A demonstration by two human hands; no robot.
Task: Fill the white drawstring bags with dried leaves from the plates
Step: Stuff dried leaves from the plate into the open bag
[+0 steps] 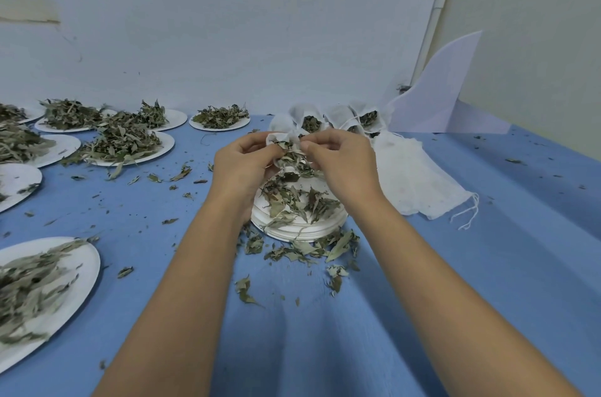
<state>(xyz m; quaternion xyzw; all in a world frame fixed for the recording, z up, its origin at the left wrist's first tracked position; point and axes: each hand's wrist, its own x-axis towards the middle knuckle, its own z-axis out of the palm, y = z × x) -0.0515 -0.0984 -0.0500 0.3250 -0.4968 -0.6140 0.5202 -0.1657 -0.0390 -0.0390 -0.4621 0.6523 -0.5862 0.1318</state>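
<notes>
Both hands met above the blue cloth-covered counter (487, 266), with bare forearms running up from the lower edge and converging. The left hand (242, 157) had its fingers curled around the side of a small white drawstring bag of thin cloth (283, 138), thumb on top. The right hand (338, 159) pinched the bag's mouth between thumb and forefinger, its other fingers curled beneath. Whether that pinch caught cloth or string could not be made out. Grey-green dried leaves (292, 157) spilled from the open bag between the two palms. The bag hung directly over a stack of round white paper plates (292, 232), which carried a loose heap of leaves, with more scattered on the cloth just in front. Behind the hands stood a cluster of filled white bags (325, 120), partly hidden by the fingers. A pile of flat empty white bags (406, 169) lay just beside the right wrist. Leaf-laden white plates (167, 144) spread across the left side, several cut off by the frame edge.
</notes>
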